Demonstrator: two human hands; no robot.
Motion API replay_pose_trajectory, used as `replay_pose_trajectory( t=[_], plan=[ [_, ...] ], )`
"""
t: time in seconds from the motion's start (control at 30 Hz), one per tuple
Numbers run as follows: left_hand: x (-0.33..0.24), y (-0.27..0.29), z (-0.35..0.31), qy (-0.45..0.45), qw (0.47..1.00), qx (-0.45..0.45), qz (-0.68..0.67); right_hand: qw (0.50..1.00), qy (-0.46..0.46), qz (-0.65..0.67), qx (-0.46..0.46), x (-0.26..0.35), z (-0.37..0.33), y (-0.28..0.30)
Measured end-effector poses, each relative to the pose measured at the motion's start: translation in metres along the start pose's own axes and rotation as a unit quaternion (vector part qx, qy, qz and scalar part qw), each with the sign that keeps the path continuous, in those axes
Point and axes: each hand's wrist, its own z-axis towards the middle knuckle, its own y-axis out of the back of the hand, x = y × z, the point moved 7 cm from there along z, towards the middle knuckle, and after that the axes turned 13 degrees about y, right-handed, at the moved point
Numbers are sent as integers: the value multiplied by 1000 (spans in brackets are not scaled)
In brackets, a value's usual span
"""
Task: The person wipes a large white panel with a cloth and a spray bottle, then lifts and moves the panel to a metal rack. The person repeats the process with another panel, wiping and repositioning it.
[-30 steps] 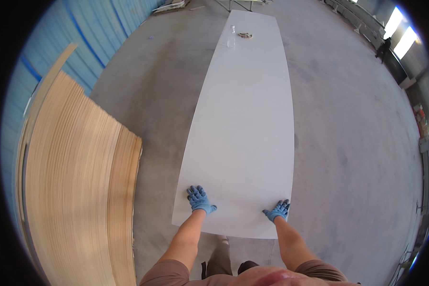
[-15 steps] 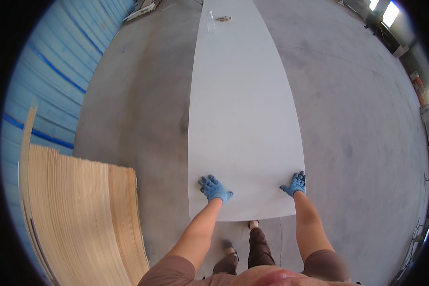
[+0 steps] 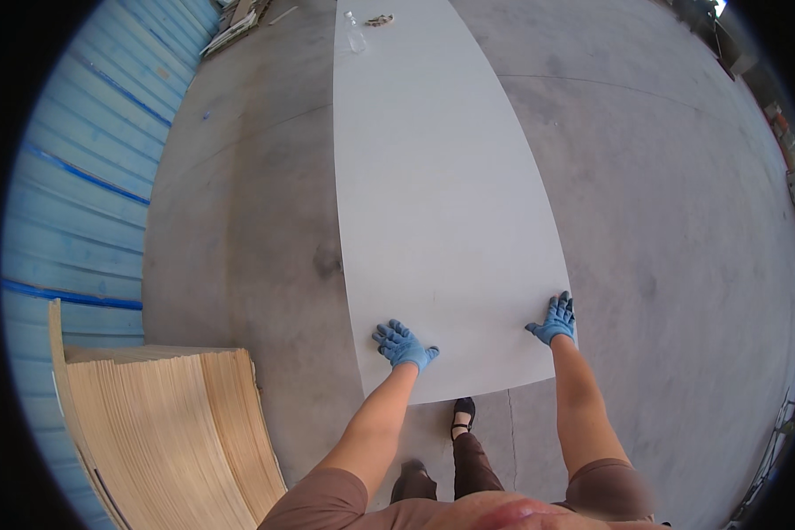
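Observation:
A long pale grey-white sheet (image 3: 442, 221) stretches away from me, its near edge just in front of my legs. In a blue glove, my left hand (image 3: 405, 345) lies on the sheet near its left near corner, fingers spread. My right hand (image 3: 554, 320), gloved the same way, rests at the sheet's right edge with fingers and thumb apart. Neither hand grasps anything. Toward the far end of the sheet lie a clear plastic bottle (image 3: 355, 34) and a small crumpled brownish thing (image 3: 380, 19) whose kind I cannot make out.
To my left stands a tall stack of thin wood-coloured boards (image 3: 150, 424), beside a blue corrugated wall (image 3: 88, 194). Grey concrete floor (image 3: 662, 265) surrounds the sheet. Flat scraps (image 3: 236, 25) lie by the wall at the far left, and assorted items line the far right side.
My view has shifted, and the sheet's far end now leans further left. Both hands stay on the sheet in nearly the same spots, fingers still spread. One foot shows more fully below the near edge.

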Motion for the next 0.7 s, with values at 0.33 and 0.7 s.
replay_pose_trajectory(
  t=[0.33,0.7],
  plan=[
    [-53,66,14,18,1000,-1,-8,986,65,83,-127,22,-35,33],
    [-193,304,53,-6,988,152,-27,913,-319,251,29,-186,-360,195]
  ],
)
